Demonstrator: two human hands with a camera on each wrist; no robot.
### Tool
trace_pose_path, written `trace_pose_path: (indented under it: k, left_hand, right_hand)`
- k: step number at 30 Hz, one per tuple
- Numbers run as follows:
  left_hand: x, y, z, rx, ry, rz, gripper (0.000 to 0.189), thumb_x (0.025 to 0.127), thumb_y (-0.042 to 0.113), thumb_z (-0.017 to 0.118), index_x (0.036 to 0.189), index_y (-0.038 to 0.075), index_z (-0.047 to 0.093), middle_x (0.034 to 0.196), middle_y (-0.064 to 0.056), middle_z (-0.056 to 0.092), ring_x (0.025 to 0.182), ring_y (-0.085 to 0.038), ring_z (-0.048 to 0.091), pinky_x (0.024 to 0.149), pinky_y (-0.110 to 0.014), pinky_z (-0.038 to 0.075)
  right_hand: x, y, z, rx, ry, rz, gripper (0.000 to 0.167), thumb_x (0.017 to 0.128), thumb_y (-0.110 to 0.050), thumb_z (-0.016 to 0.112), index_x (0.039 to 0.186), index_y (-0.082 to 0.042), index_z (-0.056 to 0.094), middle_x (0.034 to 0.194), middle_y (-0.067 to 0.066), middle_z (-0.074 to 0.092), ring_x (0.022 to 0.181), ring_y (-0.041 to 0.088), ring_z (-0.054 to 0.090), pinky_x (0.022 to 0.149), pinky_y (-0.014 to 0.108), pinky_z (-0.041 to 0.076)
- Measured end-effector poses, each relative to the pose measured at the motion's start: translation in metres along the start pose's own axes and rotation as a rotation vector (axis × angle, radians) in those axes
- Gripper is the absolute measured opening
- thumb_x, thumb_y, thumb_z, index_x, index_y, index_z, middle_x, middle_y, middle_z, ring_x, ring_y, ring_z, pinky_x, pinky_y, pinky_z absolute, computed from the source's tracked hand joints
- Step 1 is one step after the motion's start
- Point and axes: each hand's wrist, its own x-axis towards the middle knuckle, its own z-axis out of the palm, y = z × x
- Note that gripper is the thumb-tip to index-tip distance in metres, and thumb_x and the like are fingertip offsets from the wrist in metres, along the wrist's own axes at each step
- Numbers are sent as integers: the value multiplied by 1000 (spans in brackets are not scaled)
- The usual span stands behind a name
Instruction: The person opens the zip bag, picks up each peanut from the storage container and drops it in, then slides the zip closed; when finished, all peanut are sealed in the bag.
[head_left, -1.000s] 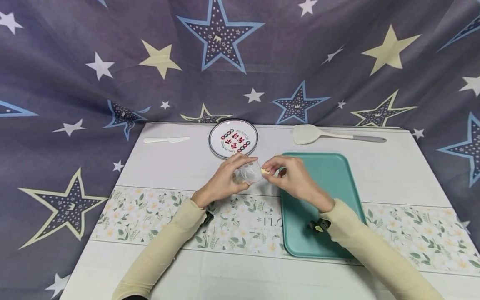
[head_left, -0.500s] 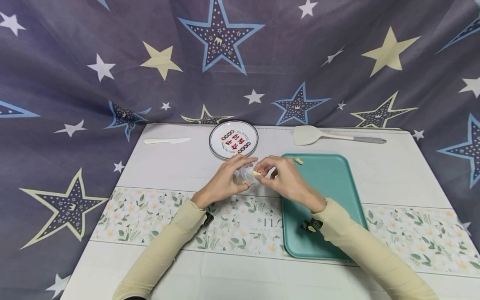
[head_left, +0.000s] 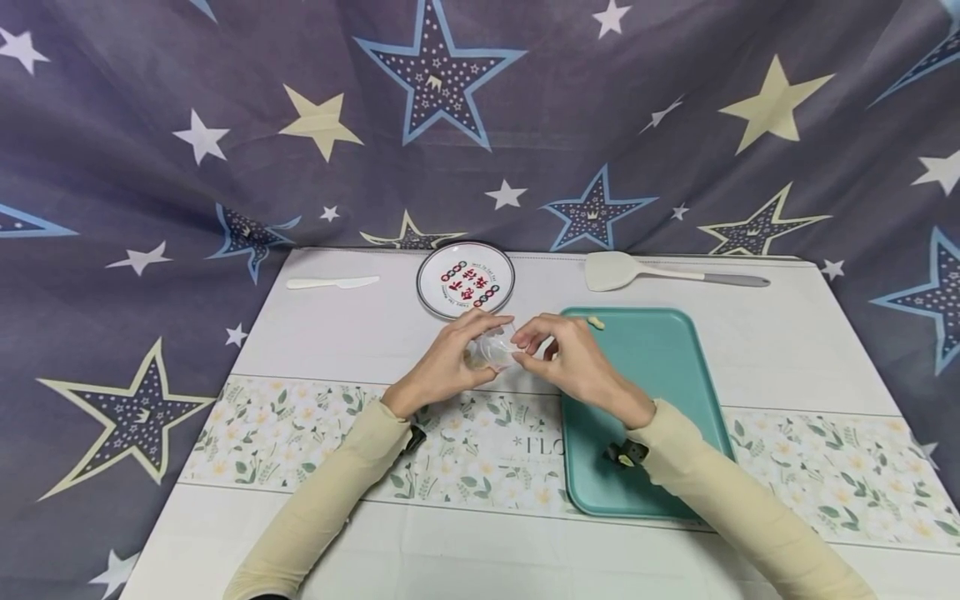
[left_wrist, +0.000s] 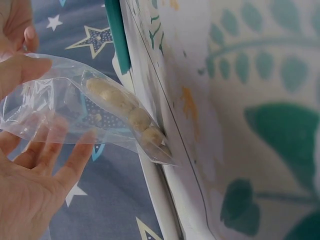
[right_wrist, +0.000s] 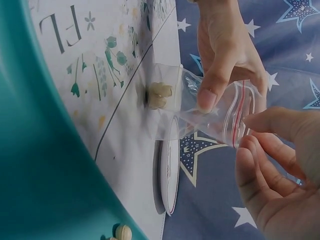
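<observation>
A clear zip-lock bag (head_left: pixel 495 348) with a red line along its mouth (right_wrist: pixel 242 112) is held above the table between both hands. My left hand (head_left: pixel 442 358) grips it from the left, thumb and fingers spread around its sides. Several peanuts in the shell (left_wrist: pixel 120 107) lie in the bottom of the bag, as the left wrist view shows. At the bag's mouth, my right hand (head_left: pixel 573 354) pinches the edge between thumb and fingers. One more peanut (head_left: pixel 596 322) lies at the far left corner of the green tray (head_left: pixel 652 375).
Behind the left hand stands a white plate (head_left: pixel 431 279) with red characters. A white knife (head_left: pixel 333 282) lies at the far left, and a white spatula (head_left: pixel 611 271) with a grey handle end lies behind the tray. A star-patterned curtain (head_left: pixel 525 100) hangs along the back edge.
The right hand has moved left to the bag's mouth, and the peanut it held is no longer between its fingers. The peanut on the tray has come into view. The left hand stays put.
</observation>
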Motion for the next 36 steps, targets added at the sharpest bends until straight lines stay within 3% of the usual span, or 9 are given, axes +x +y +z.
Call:
trace_pose_path:
  k: [15,22,25,31,36]
  left_hand:
    - [-1,-1,0,1,-12,-13,75,77,7,82,148,11,57,132,-12,64,101,-23,59,87,-42,54]
    - [-1,0,-1,7,-6,-13,77,77,6,83,149,13,57,132,-9,64,107,-21,60,92,-42,54]
    - [-1,0,-1,0,-4,-11,78,76,5,83,149,14,56,131,-12,65,105,-24,60,89,-44,55]
    - [-1,0,-1,10,-8,-17,78,77,6,83,150,16,55,128,-11,65,107,-21,60,91,-37,52]
    - [-1,0,0,11,-9,-26,78,77,6,82,150,17,56,130,-10,65,96,-16,56,80,-33,51]
  right_hand:
    - [-10,16,-11,10,32,27,16,87,-10,82,102,-7,78,93,6,77,78,16,70,66,28,60]
    - [-18,32,-16,20,34,46,15,87,-7,82,101,-5,78,91,6,75,78,16,70,66,29,61]
    - [-21,41,-17,11,38,48,15,87,-6,82,101,-3,77,91,6,75,78,17,70,65,26,61]
    - [-27,62,-22,-2,31,67,15,87,-3,81,101,-1,76,90,8,75,78,18,71,66,26,61]
    - [-28,79,-28,-15,43,93,16,88,-1,80,103,2,76,91,12,77,78,22,73,69,29,63]
